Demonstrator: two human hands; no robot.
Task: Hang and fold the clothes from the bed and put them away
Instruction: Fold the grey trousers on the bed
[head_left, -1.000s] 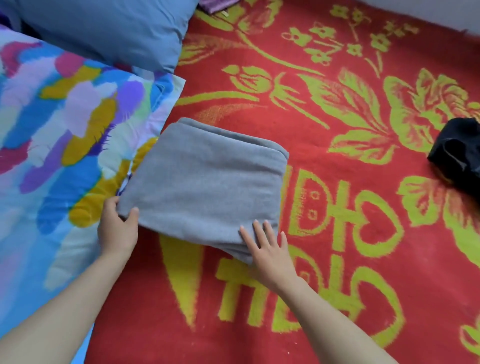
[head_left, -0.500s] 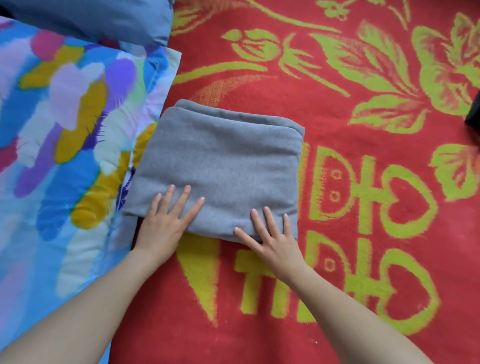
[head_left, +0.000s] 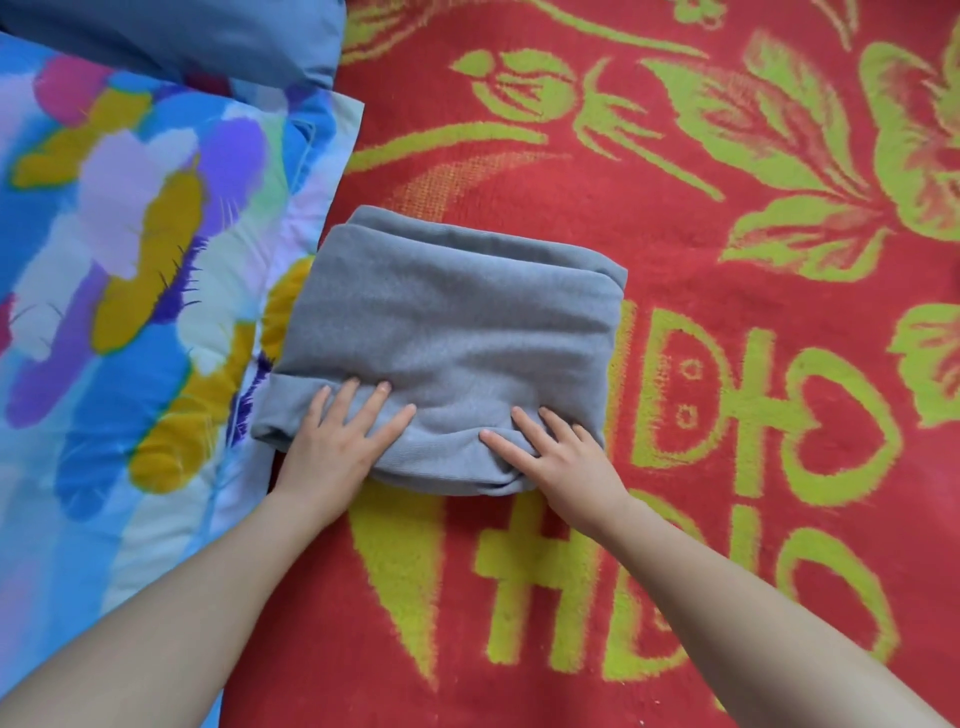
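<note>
We see the grey garment (head_left: 457, 332) folded into a thick, roughly square pad. It lies on the red blanket (head_left: 675, 249), w/ its left edge overlapping the quilt (head_left: 130, 260). Both hands sit on its near edge.

Left hand (head_left: 332, 447): fingers (head_left: 382, 415) straight & spread, flat on the near-left part, heel of the hand off the edge. It presses down and grips nothing.

Right hand (head_left: 566, 457): fingers (head_left: 524, 431) straight, a bit spread, flat on the near-right corner, thumb pointing toward the garment's middle. It's also pressing only, nothing held.

Most of the garment lies beyond the fingertips, away from us. The fabric creases between & under the hands, and the near edge bulges round there.

Materials etc.:
- Garment: soft, matte, fine-grained knit. Layers show as stacked rounded folds along the far & right sides, plus a rolled fold at the near-left corner.
- Blanket: fuzzy pile, red w/ yellow-green flowers, leaves & blocky symbols.
- Quilt: smooth, puffy, printed w/ blue, purple, pink & mustard brushstroke blotches, w/ a stitched border.
- Pillow (head_left: 208, 36): plain blue, smooth, top left, resting on the quilt's far end.
</note>
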